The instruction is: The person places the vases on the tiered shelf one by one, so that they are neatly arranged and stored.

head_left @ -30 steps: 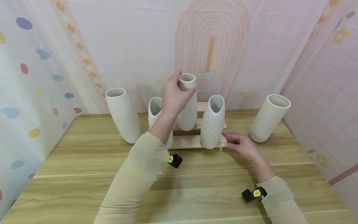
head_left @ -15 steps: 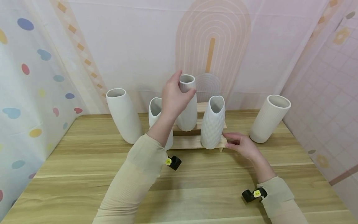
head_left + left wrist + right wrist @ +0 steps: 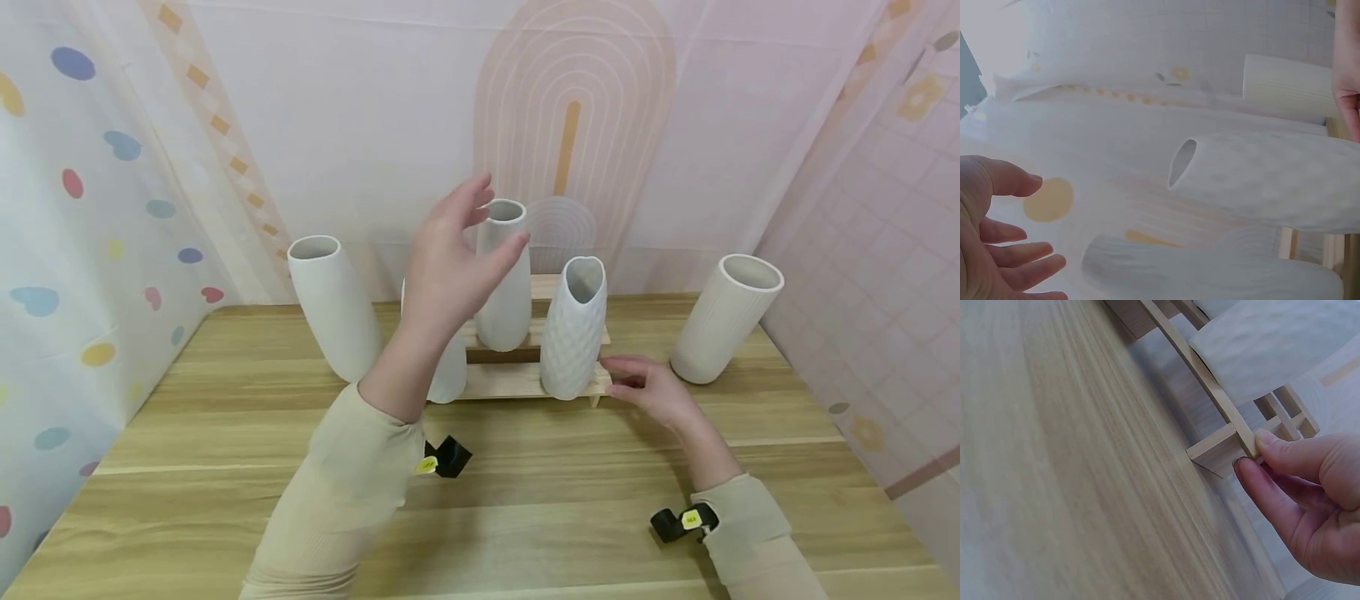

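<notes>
A tall white vase [image 3: 505, 292] stands on the middle step of a tiered wooden stand [image 3: 498, 380]. My left hand [image 3: 453, 267] is beside its top, fingers spread; in the left wrist view a gap separates the hand from the vase [image 3: 1210, 269]. On the lowest step, a diamond-textured vase [image 3: 573, 342] stands at the right, and another white vase [image 3: 448, 373] at the left is partly hidden by my left arm. With thumb and fingers, my right hand [image 3: 651, 390] pinches the right end of that step, which the right wrist view shows close up at the stand's edge [image 3: 1244, 434].
A smooth white vase [image 3: 337, 312] is on the wooden table [image 3: 562, 500] left of the stand. To the right, a ribbed cream vase [image 3: 723, 321] stands near the table's right edge. Patterned curtains [image 3: 360, 125] hang behind and at the sides.
My left hand has let go of the tall vase on the middle step and drawn back to the left, fingers opening. My right hand stays at the end of the stand.
</notes>
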Demonstrator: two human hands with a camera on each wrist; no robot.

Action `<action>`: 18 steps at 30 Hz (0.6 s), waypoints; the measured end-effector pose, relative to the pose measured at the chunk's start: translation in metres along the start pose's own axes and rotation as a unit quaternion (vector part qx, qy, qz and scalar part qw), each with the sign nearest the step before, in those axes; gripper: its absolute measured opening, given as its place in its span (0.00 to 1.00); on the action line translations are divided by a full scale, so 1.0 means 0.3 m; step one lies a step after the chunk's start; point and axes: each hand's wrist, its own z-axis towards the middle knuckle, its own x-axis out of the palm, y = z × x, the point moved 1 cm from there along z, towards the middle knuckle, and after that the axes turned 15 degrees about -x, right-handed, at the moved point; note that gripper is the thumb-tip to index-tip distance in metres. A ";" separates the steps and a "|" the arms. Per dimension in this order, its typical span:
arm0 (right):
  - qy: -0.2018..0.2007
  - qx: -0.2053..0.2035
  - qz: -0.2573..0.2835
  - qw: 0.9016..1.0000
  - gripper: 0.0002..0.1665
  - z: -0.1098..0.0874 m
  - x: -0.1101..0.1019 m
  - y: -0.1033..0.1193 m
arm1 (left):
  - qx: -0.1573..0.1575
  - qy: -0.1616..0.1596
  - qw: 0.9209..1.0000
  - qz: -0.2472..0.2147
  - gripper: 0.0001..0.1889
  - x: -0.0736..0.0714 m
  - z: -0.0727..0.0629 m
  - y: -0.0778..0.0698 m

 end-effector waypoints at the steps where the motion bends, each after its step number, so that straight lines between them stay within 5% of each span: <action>1: 0.000 0.000 0.000 1.000 0.25 -0.001 0.000 -0.001 | 0.008 0.000 1.000 -0.007 0.32 -0.006 -0.005 0.000; 11: -0.002 0.000 0.006 1.000 0.25 -0.002 0.002 0.000 | 0.050 -0.021 0.998 -0.017 0.31 -0.068 -0.032 0.038; 18: 0.000 0.003 0.007 1.000 0.25 -0.005 -0.001 0.004 | 0.028 -0.057 0.998 -0.019 0.29 -0.165 -0.025 0.104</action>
